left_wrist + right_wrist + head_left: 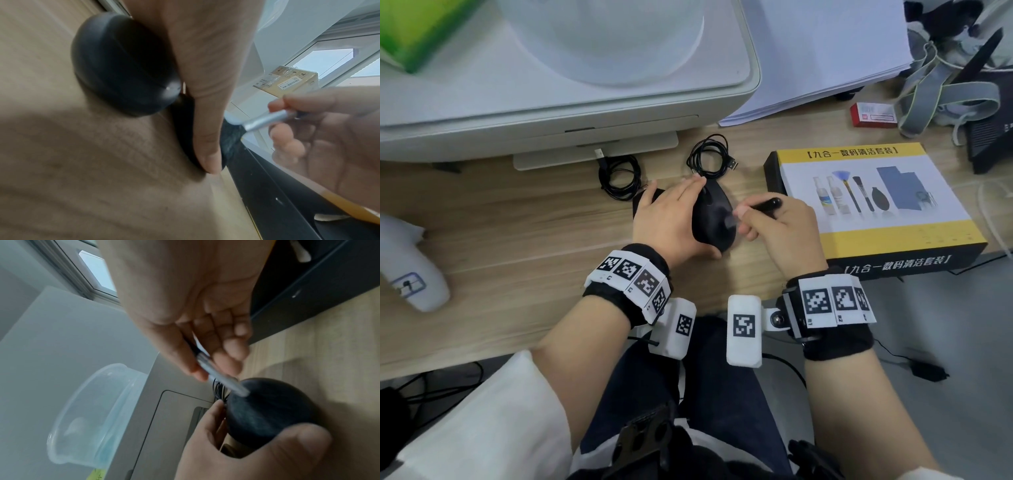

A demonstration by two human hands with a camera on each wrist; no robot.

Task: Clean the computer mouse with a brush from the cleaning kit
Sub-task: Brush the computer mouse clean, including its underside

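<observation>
My left hand (703,219) grips the black computer mouse (714,219), tipped on its side on the wooden desk (517,222), fingers over the far side and thumb at the near end. My right hand (743,222) pinches the brush (767,205) by its black handle. The brush's silver ferrule (224,382) points at the mouse (267,412), and the dark bristles (230,141) lie against it beside my left thumb (205,138). The yellow and white cleaning kit box (873,198) sits shut just right of my right hand.
A second black rounded object (643,202) lies under my left hand's far side. Two coiled black cables (619,174) (709,161) lie behind the mouse. A white printer (551,85), a paper stack (825,51) and a red box (873,114) fill the back.
</observation>
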